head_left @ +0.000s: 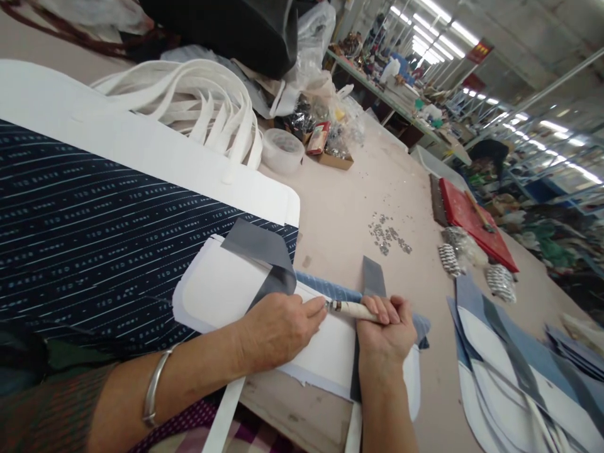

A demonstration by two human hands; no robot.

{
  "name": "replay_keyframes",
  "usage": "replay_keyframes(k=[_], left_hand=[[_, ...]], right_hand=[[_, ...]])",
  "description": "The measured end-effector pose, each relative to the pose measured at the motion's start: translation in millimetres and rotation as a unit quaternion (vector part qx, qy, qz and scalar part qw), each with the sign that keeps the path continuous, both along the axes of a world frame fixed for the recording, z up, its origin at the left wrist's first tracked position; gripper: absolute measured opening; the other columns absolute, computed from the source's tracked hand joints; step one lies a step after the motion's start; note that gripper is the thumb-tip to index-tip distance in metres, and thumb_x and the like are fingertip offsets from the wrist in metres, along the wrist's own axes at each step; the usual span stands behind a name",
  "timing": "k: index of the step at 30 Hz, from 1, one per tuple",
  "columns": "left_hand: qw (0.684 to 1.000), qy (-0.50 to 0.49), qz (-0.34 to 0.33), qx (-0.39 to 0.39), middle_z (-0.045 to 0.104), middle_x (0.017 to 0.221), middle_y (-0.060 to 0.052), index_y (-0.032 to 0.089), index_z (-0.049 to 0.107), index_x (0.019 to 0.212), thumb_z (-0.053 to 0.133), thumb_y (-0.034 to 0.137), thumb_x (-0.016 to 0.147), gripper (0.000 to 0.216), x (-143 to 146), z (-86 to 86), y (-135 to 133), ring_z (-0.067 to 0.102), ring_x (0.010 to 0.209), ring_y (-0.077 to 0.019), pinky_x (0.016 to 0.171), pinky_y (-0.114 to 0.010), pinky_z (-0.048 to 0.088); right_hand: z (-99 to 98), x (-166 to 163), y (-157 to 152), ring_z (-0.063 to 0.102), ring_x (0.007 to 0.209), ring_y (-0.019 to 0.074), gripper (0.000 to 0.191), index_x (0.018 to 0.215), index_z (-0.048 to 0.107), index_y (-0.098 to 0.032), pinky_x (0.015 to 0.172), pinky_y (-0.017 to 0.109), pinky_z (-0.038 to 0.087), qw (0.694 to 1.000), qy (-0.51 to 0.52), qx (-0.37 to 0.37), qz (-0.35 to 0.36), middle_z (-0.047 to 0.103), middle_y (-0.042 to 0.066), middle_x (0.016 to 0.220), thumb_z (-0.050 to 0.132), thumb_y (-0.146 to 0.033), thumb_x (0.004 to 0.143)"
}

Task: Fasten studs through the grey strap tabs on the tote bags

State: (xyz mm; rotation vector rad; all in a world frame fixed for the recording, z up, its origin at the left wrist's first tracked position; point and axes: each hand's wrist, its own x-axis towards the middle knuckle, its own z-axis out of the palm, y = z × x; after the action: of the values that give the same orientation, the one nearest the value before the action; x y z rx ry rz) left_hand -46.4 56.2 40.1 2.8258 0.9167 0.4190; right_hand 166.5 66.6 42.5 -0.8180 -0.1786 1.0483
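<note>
A white panel with pale blue edges (226,270) lies at the table's near edge, with dark grey straps (259,246) crossing it. My right hand (384,327) is wrapped around a slim white-handled tool (352,309) whose short metal end points left. The tool lies almost level over the panel. At its metal end my left hand (283,327) is closed in a pinch; what is between the fingertips is too small to make out. Blue fabric (325,286) shows behind the panel. White straps (226,412) hang down toward me.
Dark striped fabric (94,239) with a white border is on the left, beside looped white straps (212,107). Clear tape (283,151), a small cardboard box (336,161) and scattered metal bits (387,234) lie beyond. Similar panels (491,384) and a red board (476,220) are right.
</note>
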Motion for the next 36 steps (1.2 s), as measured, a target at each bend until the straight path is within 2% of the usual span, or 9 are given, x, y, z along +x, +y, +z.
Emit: replay_keyframes(k=[10, 14, 19, 25, 30, 36], left_hand=[[0.999, -0.020, -0.021, -0.030, 0.059, 0.128, -0.009, 0.012, 0.052, 0.124, 0.042, 0.017, 0.092, 0.034, -1, -3.5, 3, 0.062, 0.074, -0.0168, 0.056, -0.032, 0.050], [0.999, -0.034, -0.015, -0.031, 0.059, 0.128, -0.009, 0.014, 0.054, 0.122, 0.044, 0.016, 0.092, 0.032, 0, -7.0, 3, 0.063, 0.075, -0.0161, 0.058, -0.031, 0.051], [0.999, -0.048, 0.002, -0.013, 0.056, 0.133, -0.008, 0.015, 0.054, 0.121, 0.043, 0.018, 0.093, 0.030, 2, -10.4, 0, 0.065, 0.082, -0.0169, 0.065, -0.032, 0.053], [0.999, -0.036, 0.005, 0.002, 0.062, 0.124, -0.008, 0.017, 0.056, 0.120, 0.041, 0.019, 0.094, 0.029, 0, -7.0, 0, 0.063, 0.072, -0.0148, 0.062, -0.030, 0.052], [0.999, -0.050, 0.013, -0.002, 0.063, 0.119, -0.011, 0.016, 0.055, 0.119, 0.043, 0.016, 0.092, 0.030, 0, -5.0, -1, 0.063, 0.072, -0.0143, 0.062, -0.029, 0.051], [0.999, -0.028, 0.001, -0.038, 0.061, 0.115, -0.010, 0.015, 0.054, 0.114, 0.040, 0.017, 0.093, 0.025, 0, -2.9, 0, 0.062, 0.074, -0.0165, 0.059, -0.030, 0.050]], right_hand=[[0.3, -7, 3, 0.024, 0.032, 0.0052, 0.027, 0.067, 0.052, -0.017, 0.039, 0.017, 0.033, 0.998, -0.051, 0.002, -0.022, 0.022, -0.013, 0.040, 0.049, -0.029, 0.091], [12.8, -23, 2, 0.018, 0.032, 0.0058, 0.030, 0.067, 0.054, -0.018, 0.037, 0.018, 0.031, 0.992, -0.120, 0.027, -0.011, 0.021, -0.013, 0.041, 0.051, -0.033, 0.092], [30.3, -43, -2, 0.019, 0.032, 0.0065, 0.028, 0.069, 0.059, -0.021, 0.038, 0.020, 0.033, 0.964, -0.241, 0.104, 0.038, 0.022, -0.012, 0.041, 0.053, -0.037, 0.092], [26.7, -30, -3, 0.013, 0.033, 0.0068, 0.031, 0.068, 0.058, -0.022, 0.036, 0.019, 0.028, 0.976, -0.199, 0.086, 0.027, 0.016, -0.012, 0.043, 0.049, -0.040, 0.093], [29.7, -41, -4, 0.018, 0.032, 0.0064, 0.026, 0.071, 0.058, -0.023, 0.037, 0.019, 0.030, 0.951, -0.284, 0.116, 0.047, 0.018, -0.012, 0.044, 0.050, -0.036, 0.092], [35.3, -64, -11, 0.028, 0.035, 0.0062, 0.028, 0.068, 0.058, -0.019, 0.041, 0.022, 0.029, 0.901, -0.401, 0.145, 0.073, 0.028, -0.009, 0.047, 0.052, -0.030, 0.092]])
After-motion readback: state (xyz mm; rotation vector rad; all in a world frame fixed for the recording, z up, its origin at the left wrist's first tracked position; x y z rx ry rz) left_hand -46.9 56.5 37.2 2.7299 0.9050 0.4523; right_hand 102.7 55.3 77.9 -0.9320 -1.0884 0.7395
